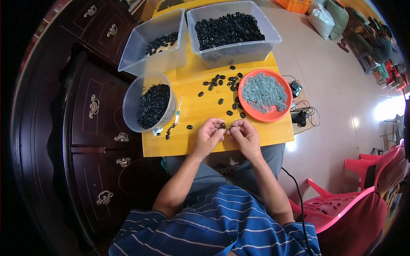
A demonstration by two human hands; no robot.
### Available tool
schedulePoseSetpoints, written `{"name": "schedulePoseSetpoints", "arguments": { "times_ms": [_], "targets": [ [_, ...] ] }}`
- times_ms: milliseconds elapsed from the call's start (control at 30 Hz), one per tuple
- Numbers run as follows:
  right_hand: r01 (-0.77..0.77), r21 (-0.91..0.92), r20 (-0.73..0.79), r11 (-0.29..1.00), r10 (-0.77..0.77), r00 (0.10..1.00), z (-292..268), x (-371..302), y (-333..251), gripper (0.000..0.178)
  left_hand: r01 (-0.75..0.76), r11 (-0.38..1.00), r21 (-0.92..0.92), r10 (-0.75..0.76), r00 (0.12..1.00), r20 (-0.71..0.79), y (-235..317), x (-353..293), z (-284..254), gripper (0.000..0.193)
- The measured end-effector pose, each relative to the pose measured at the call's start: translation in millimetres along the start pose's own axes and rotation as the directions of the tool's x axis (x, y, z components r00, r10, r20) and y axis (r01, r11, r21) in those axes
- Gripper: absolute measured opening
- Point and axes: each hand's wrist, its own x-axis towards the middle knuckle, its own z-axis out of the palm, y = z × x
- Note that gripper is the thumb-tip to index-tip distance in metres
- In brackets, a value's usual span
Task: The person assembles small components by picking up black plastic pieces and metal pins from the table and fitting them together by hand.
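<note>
Left hand (208, 135) pinches a black bead (222, 126) at the table's (256, 132) near edge; right hand (244, 133) is closed beside it, contents unclear. Bead judged light, hard, slippery: grip its sides with fingertips.

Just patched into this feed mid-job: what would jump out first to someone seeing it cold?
The orange plate heaped with grey-blue bits, at the right of the yellow table, catches the eye first. Next come the clear bins of small black pieces: the full bin at the far edge and the round tub on the left. At the near edge, the left hand pinches one black piece, the right hand touching it.
</note>
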Motion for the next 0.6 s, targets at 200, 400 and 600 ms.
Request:
{"name": "schedulePoseSetpoints", "arguments": {
  "times_ms": [200,400,600],
  "targets": [
    [-0.019,-0.075,0.007,0.997,0.019,1.0,-0.6,-0.9,-4.2,0.009,0.009,1.0,-0.006,-0.009,0.999,0.032,-1.9,-0.4,-2.4,0.026],
    [-0.017,-0.076,0.022,0.997,0.019,1.0,-0.5,0.3,-4.0,0.008,-0.006,1.0,0.01,0.006,0.999,0.046,-2.8,-0.1,-3.2,0.027],
    [-0.008,-0.044,0.033,0.999,0.01,0.999,-4.8,1.3,2.0,0.011,-0.016,1.0,-0.001,0.016,0.999,0.044,-3.1,-1.0,-2.4,0.026]
  ]
}}
